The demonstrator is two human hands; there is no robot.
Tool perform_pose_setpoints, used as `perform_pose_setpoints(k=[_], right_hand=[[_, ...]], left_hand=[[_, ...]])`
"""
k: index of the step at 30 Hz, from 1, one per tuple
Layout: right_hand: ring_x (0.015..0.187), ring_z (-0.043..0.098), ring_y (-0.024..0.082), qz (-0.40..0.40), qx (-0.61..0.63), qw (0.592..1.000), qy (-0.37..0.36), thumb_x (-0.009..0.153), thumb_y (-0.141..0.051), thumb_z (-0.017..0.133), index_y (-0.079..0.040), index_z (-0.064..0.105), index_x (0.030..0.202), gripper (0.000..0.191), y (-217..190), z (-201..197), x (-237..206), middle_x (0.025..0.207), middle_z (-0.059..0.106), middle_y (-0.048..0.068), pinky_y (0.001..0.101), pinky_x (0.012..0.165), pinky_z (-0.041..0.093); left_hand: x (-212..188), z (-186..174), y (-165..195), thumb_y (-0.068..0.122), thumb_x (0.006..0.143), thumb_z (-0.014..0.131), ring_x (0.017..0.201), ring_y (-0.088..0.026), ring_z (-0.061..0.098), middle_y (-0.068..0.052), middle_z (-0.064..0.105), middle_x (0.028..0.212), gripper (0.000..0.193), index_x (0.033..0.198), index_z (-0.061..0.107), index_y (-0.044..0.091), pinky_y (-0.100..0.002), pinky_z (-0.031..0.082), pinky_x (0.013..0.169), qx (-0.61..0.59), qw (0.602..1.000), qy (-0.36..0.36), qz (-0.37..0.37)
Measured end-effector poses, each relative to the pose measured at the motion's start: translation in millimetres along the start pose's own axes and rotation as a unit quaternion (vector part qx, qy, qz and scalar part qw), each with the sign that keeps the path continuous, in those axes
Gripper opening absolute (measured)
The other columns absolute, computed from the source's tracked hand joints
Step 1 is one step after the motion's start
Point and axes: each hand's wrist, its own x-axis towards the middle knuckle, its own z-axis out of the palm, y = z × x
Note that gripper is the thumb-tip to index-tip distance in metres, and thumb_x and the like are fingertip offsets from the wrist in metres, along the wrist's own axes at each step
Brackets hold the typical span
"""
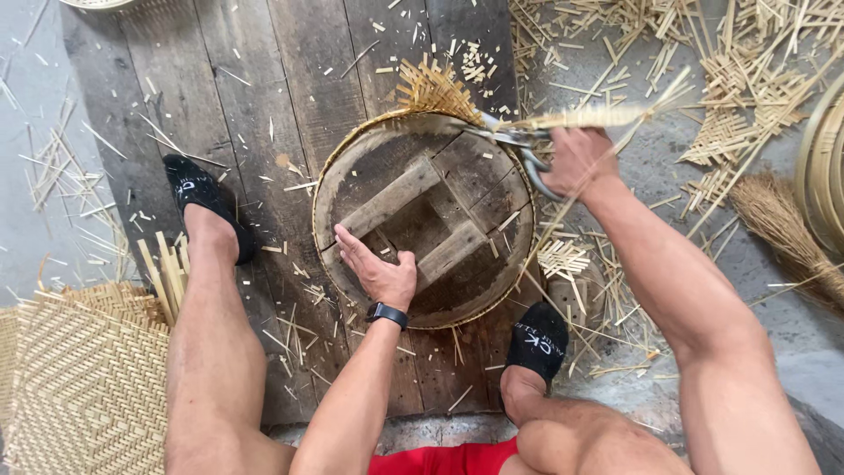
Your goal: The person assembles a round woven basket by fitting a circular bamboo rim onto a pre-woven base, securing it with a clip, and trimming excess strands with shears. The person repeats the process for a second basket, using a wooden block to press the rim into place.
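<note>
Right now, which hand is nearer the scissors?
The right hand: it grips the scissors at the round wooden form's far rim. The left hand lies flat on the form's near side, apart from them.

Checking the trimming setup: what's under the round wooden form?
A thin woven bamboo rim shows around the round wooden form, pressed by the left hand. The weave beneath is covered; only a fringe shows.

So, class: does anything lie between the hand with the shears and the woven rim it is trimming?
Nothing visible does. The right hand holds the shears, whose blades already meet the woven rim at the round wooden form's top edge.
</note>
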Motion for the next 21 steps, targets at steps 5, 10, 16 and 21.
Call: perform_pose_setpoints(k=[5, 10, 16, 21], right_hand=[[0.071, 0.064, 0.026, -0.074, -0.088, 0.990, 0.087, 0.077, -0.026, 0.072, -0.002, 0.066, 0.094, 0.030, -10, 10, 16, 0.084, 0.066, 0.014, 0.0409, 0.064, 0.058], [0.064, 0.062, 0.025, -0.028, 0.000, 0.999, 0.046, 0.094, -0.021, 0.065, -0.004, 0.063, 0.092, 0.018, 21, 21, -46, 0.082, 0.063, 0.013, 0.0408, 0.059, 0.053], [0.064, 0.057, 0.027, -0.016, -0.009, 0.995, 0.102, 0.088, -0.036, 0.069, 0.000, 0.061, 0.089, 0.037, 10, 25, -63, 0.077, 0.059, 0.017, 0.0424, 0.054, 0.052], [0.072, 0.056, 0.022, -0.047, -0.010, 0.993, 0.106, 0.092, -0.028, 0.063, -0.005, 0.062, 0.089, 0.023, 2, 15, -33, 0.084, 0.059, 0.013, 0.0407, 0.064, 0.051]], left_hand=[[8, -6, -5, 0.012, 0.066, 0.073, 0.157, -0.041, 0.017, -0.030, 0.020, 0.166, 0.124, 0.162, -0.005, 0.000, -0.047, 0.007, 0.130, 0.001, 0.999, -0.021, 0.027], [34, -19, -13, 0.014, 0.068, 0.075, 0.158, -0.040, 0.021, -0.027, 0.023, 0.168, 0.120, 0.163, 0.002, 0.002, -0.047, 0.010, 0.131, 0.051, 0.987, -0.100, 0.117], [43, -17, -13, 0.016, 0.066, 0.073, 0.156, -0.041, 0.022, -0.027, 0.024, 0.166, 0.121, 0.163, 0.002, 0.001, -0.048, 0.013, 0.129, 0.056, 0.981, -0.124, 0.138], [42, -19, -12, 0.014, 0.064, 0.072, 0.156, -0.040, 0.022, -0.026, 0.025, 0.167, 0.122, 0.163, 0.002, 0.003, -0.047, 0.012, 0.130, 0.055, 0.980, -0.119, 0.149]])
